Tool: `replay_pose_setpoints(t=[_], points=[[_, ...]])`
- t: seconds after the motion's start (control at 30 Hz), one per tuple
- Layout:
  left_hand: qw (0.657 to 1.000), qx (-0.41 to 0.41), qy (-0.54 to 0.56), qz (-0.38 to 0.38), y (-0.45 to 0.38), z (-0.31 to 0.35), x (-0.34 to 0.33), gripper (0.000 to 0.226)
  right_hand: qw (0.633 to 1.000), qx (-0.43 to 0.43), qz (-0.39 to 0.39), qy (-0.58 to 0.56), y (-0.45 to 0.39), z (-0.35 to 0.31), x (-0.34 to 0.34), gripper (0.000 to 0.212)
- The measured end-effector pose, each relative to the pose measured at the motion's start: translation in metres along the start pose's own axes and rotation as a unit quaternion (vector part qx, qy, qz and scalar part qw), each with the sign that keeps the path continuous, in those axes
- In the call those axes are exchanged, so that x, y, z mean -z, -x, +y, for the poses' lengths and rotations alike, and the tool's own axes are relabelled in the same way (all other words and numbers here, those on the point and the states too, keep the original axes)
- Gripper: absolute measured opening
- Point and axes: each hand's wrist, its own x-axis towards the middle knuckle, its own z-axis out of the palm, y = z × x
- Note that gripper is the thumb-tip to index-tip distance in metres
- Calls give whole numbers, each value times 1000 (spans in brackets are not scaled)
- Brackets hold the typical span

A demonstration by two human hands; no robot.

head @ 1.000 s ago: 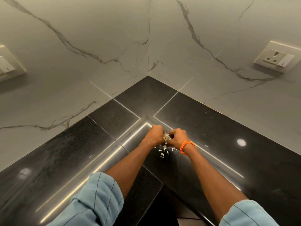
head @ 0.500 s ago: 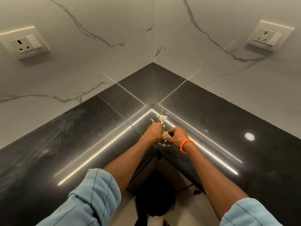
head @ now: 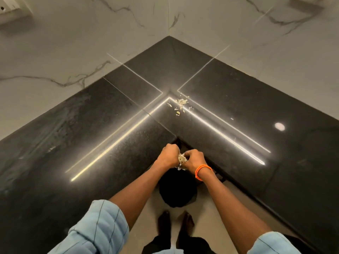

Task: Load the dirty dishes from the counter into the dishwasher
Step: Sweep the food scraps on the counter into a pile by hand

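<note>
Scraps (head: 180, 105), pale and flaky, lie in a small scatter on the black counter (head: 238, 99), near the inner corner where two bright reflected light strips meet. No dish shows anywhere on the counter, and no dishwasher can be made out.

A further clump of pale scraps (head: 181, 159) sits between the two fists, which are pressed together in front of the counter's inner edge, above the floor. The left hand (head: 167, 155) is curled tight with knuckles up, its fingers closed against the clump. The right hand (head: 194, 159) is curled the same way and pinches the clump from the other side; a few bits hang below the two fists. An orange band (head: 202, 171) circles the right wrist. Both forearms are bare, with light blue striped sleeves (head: 97, 230) rolled up near the elbows.

Directly beneath the hands a dark round bin (head: 178, 191) stands on the beige floor (head: 216, 198), tucked into the counter's corner; what it holds cannot be told. Two bare feet (head: 164, 222) stand just behind it.

Marble-look wall tiles (head: 73, 52) with grey veins rise behind the counter, and a white socket plate (head: 12, 11) shows at the top left edge.
</note>
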Motion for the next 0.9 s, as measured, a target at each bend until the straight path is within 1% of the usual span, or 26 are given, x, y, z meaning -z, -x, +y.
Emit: replay_pose_setpoints(t=[0.03,0.13,0.2,0.3,0.37,0.4,0.47,0.53,0.6,0.67,0.7,0.77,0.8,0.87,0.9], points=[[1000,1,2,-1,-1,-6,-11,19,1000,-6,-3,1,-2,7,-9,24],[1000,21,9,-14,-12,-31,-52,14,1000,-25,-13,3,-17,31,-44,21],[998,43,37,-26,-26,-50,-85,15,999,-40,-20,3,-30,49,-68,18],[994,79,74,-17,-57,-84,-141,24,996,-83,-33,-2,-57,82,-110,28],[990,111,84,-12,-81,-107,-177,25,994,-95,-47,19,-76,102,-131,25],[989,120,86,-15,-98,-121,-200,29,993,-90,-61,39,-89,115,-145,31],[992,101,74,-30,-121,-139,-230,45,992,-69,-73,82,-112,137,-168,54],[995,71,42,-48,-131,-147,-242,55,988,-66,-75,115,-124,151,-185,63],[994,71,52,-70,-150,-163,-264,50,984,-69,-87,140,-141,170,-208,60],[994,59,32,-90,-173,-186,-294,45,981,-70,-81,160,-155,186,-227,53],[994,49,16,-101,-179,-195,-306,50,981,-64,-79,165,-159,194,-235,52],[994,22,8,-111,-183,-202,-316,64,983,-44,-63,165,-165,205,-249,58],[993,19,-4,-112,-186,-205,-320,65,984,-36,-62,161,-168,210,-255,59],[993,19,-21,-113,-185,-207,-318,60,988,-30,-44,146,-169,213,-258,60],[992,16,-28,-122,-182,-207,-314,58,990,-40,-43,130,-166,211,-256,59]])
